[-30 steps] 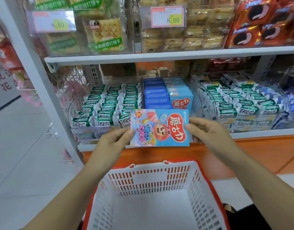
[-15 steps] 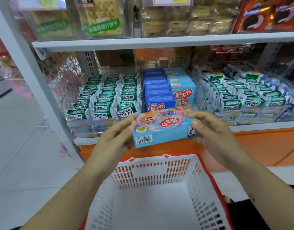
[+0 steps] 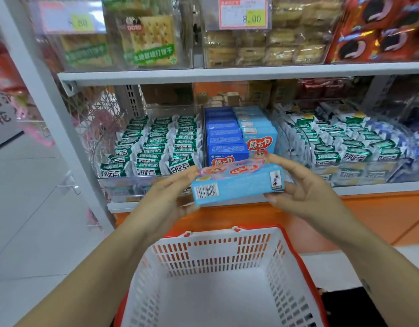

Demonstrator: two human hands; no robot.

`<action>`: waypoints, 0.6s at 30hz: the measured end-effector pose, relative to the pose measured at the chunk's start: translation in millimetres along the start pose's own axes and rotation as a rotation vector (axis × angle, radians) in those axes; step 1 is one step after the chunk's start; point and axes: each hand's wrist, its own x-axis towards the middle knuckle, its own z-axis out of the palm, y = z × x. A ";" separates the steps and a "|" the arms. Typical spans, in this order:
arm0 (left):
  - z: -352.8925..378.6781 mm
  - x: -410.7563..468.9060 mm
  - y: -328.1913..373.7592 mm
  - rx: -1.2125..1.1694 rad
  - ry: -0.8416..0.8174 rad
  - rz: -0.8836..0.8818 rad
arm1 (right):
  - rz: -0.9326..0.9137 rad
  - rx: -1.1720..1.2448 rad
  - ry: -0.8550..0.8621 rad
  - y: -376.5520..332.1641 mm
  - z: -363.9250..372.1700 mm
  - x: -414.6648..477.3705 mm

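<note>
A light blue box (image 3: pixel 236 188) is held in the air between both hands, in front of the lower shelf (image 3: pixel 227 204) and above a white basket (image 3: pixel 218 251) with a red rim, without touching either. The box is tipped so that its long narrow side with the barcode faces the camera, and its printed front faces up. The left hand (image 3: pixel 166 197) pinches the box's left end, thumb on the upper edge; its other fingers are mostly hidden and probably lie underneath. The right hand (image 3: pixel 305 187) grips the right end, with fingertips above and below it. Behind the box, dark blue boxes (image 3: pixel 225 138) stand in a row on the shelf, with green-wrapped snack packs (image 3: pixel 151 147) just beside them.
</note>
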 end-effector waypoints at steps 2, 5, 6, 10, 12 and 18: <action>6.3 2.8 7.6 0.034 0.021 -0.032 | -0.048 -0.099 0.065 -5.4 -2.5 1.7; 17.2 4.9 13.2 0.053 -0.004 -0.081 | -0.124 -0.327 0.228 -13.7 -9.5 3.1; 20.8 6.1 14.0 0.039 -0.018 -0.099 | -0.154 -0.431 0.273 -17.1 -12.0 3.5; 36.0 15.7 17.0 0.017 -0.069 -0.135 | -0.287 -0.466 0.369 -26.5 -19.9 10.9; 44.2 23.2 18.6 0.099 -0.079 -0.097 | -0.308 -0.477 0.422 -28.0 -28.8 17.7; 39.5 60.2 18.3 0.906 0.092 0.386 | -0.335 -0.743 0.533 -37.1 -46.0 42.8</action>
